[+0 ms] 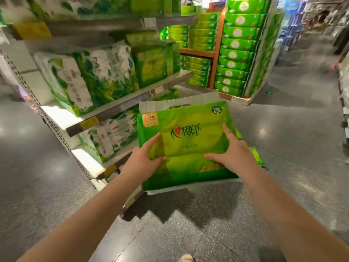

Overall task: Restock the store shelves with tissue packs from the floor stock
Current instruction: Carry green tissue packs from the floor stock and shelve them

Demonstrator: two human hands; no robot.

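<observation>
Green tissue pack [186, 140] labelled "心相印", "6", "100%", gripped by left hand [143, 160] and right hand [233, 153], thumbs curled over its face.

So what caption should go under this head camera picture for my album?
Left hand and right hand grip a green tissue pack beside the store shelves.

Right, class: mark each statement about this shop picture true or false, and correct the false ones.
1. Both hands, left hand and right hand, hold the green pack. True.
2. The pack is blue. False: it is green.
3. The shelf to the left carries tissue packs. True.
4. The held pack lies on the floor. False: it is lifted above it.
</observation>
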